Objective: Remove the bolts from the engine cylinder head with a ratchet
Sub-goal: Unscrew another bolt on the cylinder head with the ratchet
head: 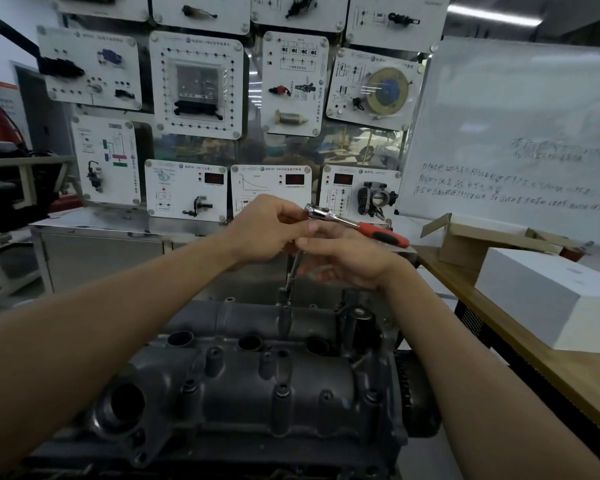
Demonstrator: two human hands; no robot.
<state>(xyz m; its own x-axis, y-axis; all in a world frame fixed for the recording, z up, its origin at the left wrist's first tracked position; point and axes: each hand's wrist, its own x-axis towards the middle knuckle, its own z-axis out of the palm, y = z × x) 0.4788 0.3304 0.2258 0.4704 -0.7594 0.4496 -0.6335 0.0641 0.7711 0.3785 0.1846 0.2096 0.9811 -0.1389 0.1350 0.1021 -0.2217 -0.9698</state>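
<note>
1. Your left hand (267,230) is raised above the engine, with its fingers (291,216) pinched at the chrome head of the ratchet (329,216).
2. Your right hand (347,261) sits just beneath and right of it. Its fingers curl round the top of the extension bar (293,268), though the exact hold is partly hidden.
3. The ratchet's red handle points away to your right and slightly down, passing over the back of your right hand. Neither hand is on the handle.
4. The extension bar runs from your hands down and a little left to the socket (284,313), which stands nearly upright on the far edge of the cylinder head (257,386). The bolt beneath it is hidden.
5. The relation that matters is that the bar's long axis is close to vertical while the handle lies across it, to the right. Your right hand is the nearer one to the handle.
6. The likely next move is to take the handle with your right hand while the left steadies the ratchet head over the bar.
</note>
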